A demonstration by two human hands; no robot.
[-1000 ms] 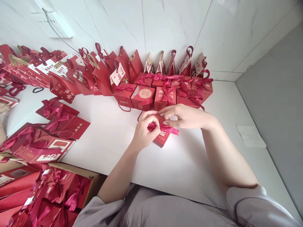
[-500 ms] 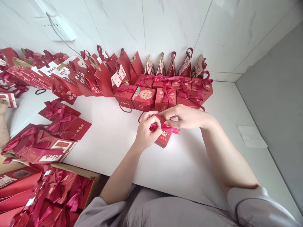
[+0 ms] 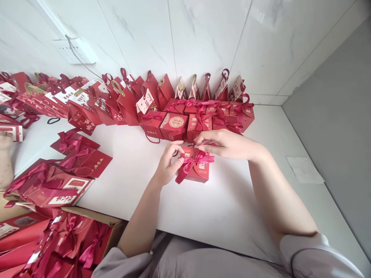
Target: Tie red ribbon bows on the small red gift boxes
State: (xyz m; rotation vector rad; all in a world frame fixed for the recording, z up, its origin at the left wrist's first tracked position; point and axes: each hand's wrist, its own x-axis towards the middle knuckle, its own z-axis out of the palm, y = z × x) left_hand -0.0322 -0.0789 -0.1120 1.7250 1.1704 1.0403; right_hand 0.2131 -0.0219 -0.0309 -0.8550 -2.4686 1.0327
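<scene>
A small red gift box (image 3: 193, 176) with gold lettering stands on the white table in front of me. A dark pink ribbon bow (image 3: 193, 160) is tied across its top. At the box's left side is my left hand (image 3: 168, 164), with thumb and forefinger curled around its edge beside the ribbon loop. My right hand (image 3: 227, 143) hovers over the back right part of the box, fingers stretched out and thumb apart. Its fingertips are close to the rear edge; whether they touch it I cannot tell.
Red bow-tied boxes (image 3: 175, 122) stand grouped behind my hands, with red handled bags (image 3: 127, 108) along the tiled wall. More boxes (image 3: 69, 185) lie to the left, above a filled cardboard carton (image 3: 116, 224). Another person's hand (image 3: 5, 141) is at the far left edge.
The box has turned so that its bow and lettering show. My left hand has moved left, off the bow's middle to the box's side. The right fingers have lifted back from the ribbon.
</scene>
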